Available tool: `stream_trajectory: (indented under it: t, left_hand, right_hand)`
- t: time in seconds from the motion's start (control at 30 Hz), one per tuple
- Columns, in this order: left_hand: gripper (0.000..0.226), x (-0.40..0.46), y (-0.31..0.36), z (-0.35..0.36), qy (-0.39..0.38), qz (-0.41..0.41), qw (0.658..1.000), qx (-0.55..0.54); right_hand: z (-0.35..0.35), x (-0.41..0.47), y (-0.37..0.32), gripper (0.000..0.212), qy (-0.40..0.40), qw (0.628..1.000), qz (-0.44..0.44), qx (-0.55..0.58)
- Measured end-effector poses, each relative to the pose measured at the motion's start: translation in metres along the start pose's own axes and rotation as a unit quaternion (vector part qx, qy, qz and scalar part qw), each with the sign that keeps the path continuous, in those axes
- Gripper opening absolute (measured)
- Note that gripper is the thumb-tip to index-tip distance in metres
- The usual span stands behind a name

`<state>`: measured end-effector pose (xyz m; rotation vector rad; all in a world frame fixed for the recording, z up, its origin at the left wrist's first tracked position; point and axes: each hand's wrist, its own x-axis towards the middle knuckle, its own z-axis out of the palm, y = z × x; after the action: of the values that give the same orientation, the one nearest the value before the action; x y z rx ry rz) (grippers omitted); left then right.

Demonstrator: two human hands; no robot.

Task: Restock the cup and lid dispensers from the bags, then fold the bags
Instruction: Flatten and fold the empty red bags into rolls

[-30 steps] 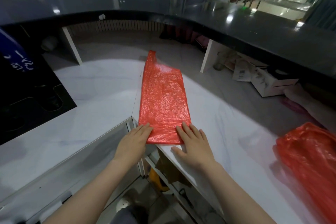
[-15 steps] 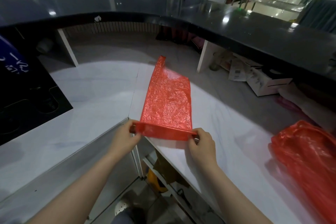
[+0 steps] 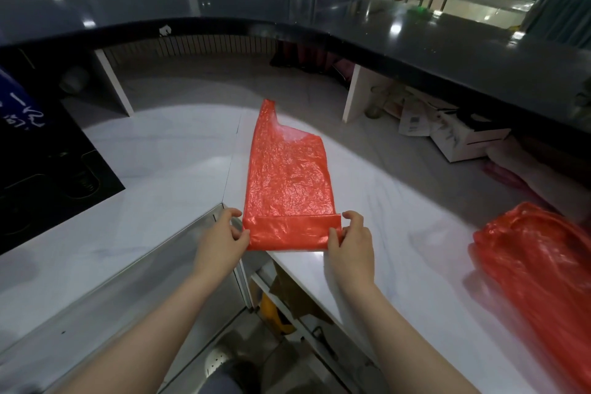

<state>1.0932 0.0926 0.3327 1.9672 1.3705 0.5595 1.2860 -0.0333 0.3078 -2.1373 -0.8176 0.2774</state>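
— Flattened red bag [image 3: 289, 179] mid-frame on white counter [image 3: 179, 176]; near edge now turned over, no longer pressed flat.

— Left hand [image 3: 220, 241] and right hand [image 3: 350, 243] pinching that fold's corners. Folding underway; second red bag [image 3: 537, 262] waiting, lower right.

My left hand [image 3: 222, 241] and right hand [image 3: 350, 241] pinch the folded near end of a flat red bag [image 3: 287, 182] on the white counter [image 3: 179, 169]. A second, crumpled red bag [image 3: 537, 269] lies to my right.

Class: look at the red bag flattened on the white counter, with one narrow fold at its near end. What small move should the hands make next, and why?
Probably turn the folded band over once more, away from the person. The left hand and right hand pinch its two ends, and most of the flattened red bag lies unfolded beyond it.
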Motion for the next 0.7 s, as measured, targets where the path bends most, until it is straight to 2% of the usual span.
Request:
stream_trajectory:
  t: [0.1, 0.2, 0.27, 0.3, 0.37, 0.43, 0.5, 0.6, 0.7]
  left_hand:
    - [0.038, -0.008, 0.008, -0.001, 0.018, 0.068, 0.993, 0.091]
    - [0.055, -0.015, 0.014, 0.003, 0.051, 0.265, 0.939, 0.212]
    - [0.073, -0.016, 0.016, 0.009, -0.055, 0.345, 0.888, 0.298]
    - [0.079, -0.016, 0.014, 0.014, -0.112, 0.351, 0.868, 0.333]
    - [0.081, -0.015, 0.008, 0.023, -0.166, 0.326, 0.856, 0.366]
    - [0.080, -0.014, 0.003, 0.029, -0.172, 0.301, 0.858, 0.379]
    - [0.083, -0.012, 0.001, 0.031, -0.164, 0.295, 0.860, 0.382]
    - [0.085, -0.009, 0.001, 0.032, -0.142, 0.297, 0.866, 0.376]
    - [0.078, -0.008, -0.001, 0.028, -0.104, 0.289, 0.884, 0.352]
  right_hand:
    - [0.002, 0.002, -0.002, 0.017, 0.002, 0.998, -0.019, -0.055]
    - [0.003, 0.001, -0.004, 0.011, -0.002, 0.997, -0.032, -0.076]
    - [0.002, 0.002, -0.005, 0.013, -0.003, 0.996, -0.038, -0.076]
    - [0.001, 0.002, -0.005, 0.014, -0.006, 0.996, -0.042, -0.082]
    - [0.000, -0.002, -0.005, 0.019, 0.000, 0.988, -0.074, -0.137]
    - [0.000, -0.009, -0.006, 0.027, 0.014, 0.964, -0.172, -0.203]
    - [0.002, -0.013, -0.006, 0.045, -0.049, 0.934, -0.258, -0.243]
    - [0.002, -0.002, -0.005, 0.061, -0.196, 0.912, -0.226, -0.281]
    - [0.000, 0.005, -0.002, 0.067, -0.226, 0.906, -0.201, -0.298]
